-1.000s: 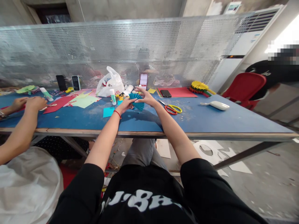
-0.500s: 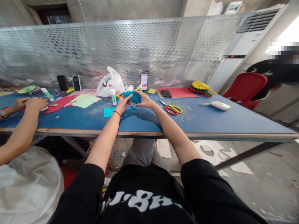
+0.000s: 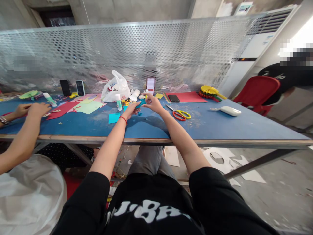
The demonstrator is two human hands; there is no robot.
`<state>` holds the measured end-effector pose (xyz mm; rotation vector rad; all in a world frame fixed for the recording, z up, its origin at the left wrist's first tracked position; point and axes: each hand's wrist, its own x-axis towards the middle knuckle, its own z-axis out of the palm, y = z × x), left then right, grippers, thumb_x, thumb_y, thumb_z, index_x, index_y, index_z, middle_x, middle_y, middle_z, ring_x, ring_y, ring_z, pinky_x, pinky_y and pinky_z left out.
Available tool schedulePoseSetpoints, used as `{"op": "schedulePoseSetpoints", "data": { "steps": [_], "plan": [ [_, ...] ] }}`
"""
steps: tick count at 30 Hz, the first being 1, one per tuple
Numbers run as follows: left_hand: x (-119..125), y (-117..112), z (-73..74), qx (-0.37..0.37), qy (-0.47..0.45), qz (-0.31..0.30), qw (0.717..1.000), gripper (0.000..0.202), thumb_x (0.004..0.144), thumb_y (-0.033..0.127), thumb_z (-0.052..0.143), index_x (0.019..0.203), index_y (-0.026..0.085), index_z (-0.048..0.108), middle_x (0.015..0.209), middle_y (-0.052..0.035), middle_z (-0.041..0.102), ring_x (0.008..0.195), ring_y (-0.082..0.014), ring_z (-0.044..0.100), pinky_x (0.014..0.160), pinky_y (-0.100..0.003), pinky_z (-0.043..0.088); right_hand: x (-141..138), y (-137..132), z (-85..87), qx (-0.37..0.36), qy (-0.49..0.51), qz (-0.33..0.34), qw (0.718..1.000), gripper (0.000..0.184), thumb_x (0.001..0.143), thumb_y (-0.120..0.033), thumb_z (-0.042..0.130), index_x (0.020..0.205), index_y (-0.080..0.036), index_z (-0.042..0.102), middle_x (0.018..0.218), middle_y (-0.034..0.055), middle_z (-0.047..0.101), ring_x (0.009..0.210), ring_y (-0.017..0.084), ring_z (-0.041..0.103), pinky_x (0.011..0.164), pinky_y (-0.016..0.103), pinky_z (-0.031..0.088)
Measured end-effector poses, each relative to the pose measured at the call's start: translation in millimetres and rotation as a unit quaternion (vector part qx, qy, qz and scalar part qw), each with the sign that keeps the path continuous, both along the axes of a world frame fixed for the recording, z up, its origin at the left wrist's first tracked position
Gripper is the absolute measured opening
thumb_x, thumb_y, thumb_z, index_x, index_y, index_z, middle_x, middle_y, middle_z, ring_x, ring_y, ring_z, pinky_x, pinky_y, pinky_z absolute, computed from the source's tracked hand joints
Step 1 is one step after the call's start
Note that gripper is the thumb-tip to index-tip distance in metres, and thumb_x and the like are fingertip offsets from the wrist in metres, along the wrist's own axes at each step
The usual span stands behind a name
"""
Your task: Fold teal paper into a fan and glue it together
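A blue pleated paper, gathered into a narrow bundle, is held above the table between my two hands. My left hand, with a red cord at the wrist, is closed around its near-left end. My right hand has thumb and curled fingers at its right end; the exact contact is hard to make out. Small blue paper scraps lie beneath the hands. A flat bright-blue paper square lies left of my left wrist, and a glue stick stands behind it.
Scissors with red and yellow handles lie right of my right forearm. Behind are a black phone on red paper, a white plastic bag and a propped phone. A white bottle-like object lies right. A co-worker's hands are left.
The pleated paper was spread as a fan and is now gathered narrow. My right fingers have curled in around its right end; my left hand stays nearly in place.
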<state>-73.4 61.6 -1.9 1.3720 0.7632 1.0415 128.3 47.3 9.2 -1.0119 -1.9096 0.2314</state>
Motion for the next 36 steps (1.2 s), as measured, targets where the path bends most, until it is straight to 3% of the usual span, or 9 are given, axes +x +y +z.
{"op": "schedulePoseSetpoints", "data": {
  "steps": [4, 7, 14, 19, 25, 29, 32, 36],
  "plan": [
    [1, -10, 5.4, -0.015, 0.009, -0.041, 0.999, 0.046, 0.085, 0.046, 0.083, 0.06, 0.019, 0.056, 0.041, 0.0047, 0.039, 0.035, -0.0075, 0.032, 0.04, -0.023, 0.035, 4, 4, 0.3, -0.013, -0.038, 0.056, 0.998, 0.064, 0.072, -0.042, 0.087, 0.13, -0.02, 0.069, 0.098, 0.0031, 0.069, 0.077, 0.017, 0.056, 0.077, 0.03, 0.048],
    [1, -12, 7.6, -0.014, 0.001, -0.038, 0.999, 0.046, 0.083, 0.042, 0.084, 0.058, 0.019, 0.053, 0.04, 0.007, 0.033, 0.035, -0.0064, 0.03, 0.04, -0.021, 0.036, 5, 6, -0.4, -0.015, -0.042, 0.065, 0.997, 0.051, 0.069, -0.045, 0.087, 0.111, -0.017, 0.074, 0.091, 0.0024, 0.068, 0.076, 0.017, 0.055, 0.073, 0.028, 0.044],
    [2, -2, 8.4, -0.012, -0.039, 0.071, 0.997, 0.034, 0.081, 0.038, 0.085, 0.068, 0.017, 0.061, 0.047, 0.005, 0.05, 0.04, -0.007, 0.043, 0.045, -0.02, 0.044, 4, 3, 3.3, -0.016, -0.002, 0.055, 0.998, 0.036, 0.072, -0.048, 0.082, 0.085, -0.017, 0.068, 0.076, 0.0011, 0.064, 0.074, 0.017, 0.056, 0.071, 0.029, 0.044],
    [3, 2, 9.2, -0.025, -0.084, 0.107, 0.99, 0.036, 0.087, 0.039, 0.083, 0.07, 0.016, 0.062, 0.052, 0.003, 0.056, 0.045, -0.0078, 0.05, 0.054, -0.022, 0.053, 0, 2, 3.4, -0.075, 0.056, 0.082, 0.992, 0.039, 0.069, -0.051, 0.083, 0.078, -0.019, 0.063, 0.068, -0.0002, 0.065, 0.066, 0.016, 0.06, 0.066, 0.029, 0.05],
    [2, 4, 6.3, 0.036, -0.111, 0.105, 0.988, 0.03, 0.075, 0.034, 0.093, 0.079, 0.014, 0.071, 0.063, 0.0031, 0.063, 0.055, -0.0067, 0.057, 0.063, -0.02, 0.055, -3, 1, 0.2, -0.154, 0.1, 0.098, 0.978, 0.038, 0.063, -0.042, 0.089, 0.078, -0.018, 0.064, 0.066, -0.0009, 0.066, 0.06, 0.014, 0.064, 0.058, 0.027, 0.056],
    [4, 3, 0.4, 0.108, -0.039, 0.053, 0.992, 0.046, 0.059, 0.039, 0.099, 0.092, 0.013, 0.079, 0.082, -0.0029, 0.076, 0.071, -0.013, 0.067, 0.068, -0.023, 0.057, -4, 3, -2.0, -0.163, 0.097, 0.099, 0.977, 0.034, 0.058, -0.032, 0.089, 0.078, -0.018, 0.066, 0.069, -0.0014, 0.069, 0.062, 0.014, 0.065, 0.057, 0.027, 0.057],
    [5, 4, -4.2, 0.159, 0.022, 0.027, 0.987, 0.05, 0.057, 0.046, 0.098, 0.09, 0.013, 0.08, 0.086, -0.0066, 0.079, 0.074, -0.0168, 0.069, 0.064, -0.025, 0.055, -6, 4, -4.3, -0.166, 0.094, 0.098, 0.977, 0.033, 0.056, -0.028, 0.089, 0.078, -0.017, 0.067, 0.069, -0.001, 0.07, 0.062, 0.015, 0.066, 0.057, 0.026, 0.058],
    [4, 6, -7.0, 0.18, 0.044, 0.037, 0.982, 0.05, 0.061, 0.051, 0.095, 0.089, 0.013, 0.081, 0.084, -0.0078, 0.078, 0.071, -0.0169, 0.068, 0.062, -0.025, 0.053, -6, 6, -6.9, -0.166, 0.09, 0.096, 0.977, 0.031, 0.06, -0.031, 0.087, 0.079, -0.017, 0.067, 0.068, -0.0008, 0.069, 0.061, 0.014, 0.065, 0.055, 0.026, 0.056]
  ]
}}
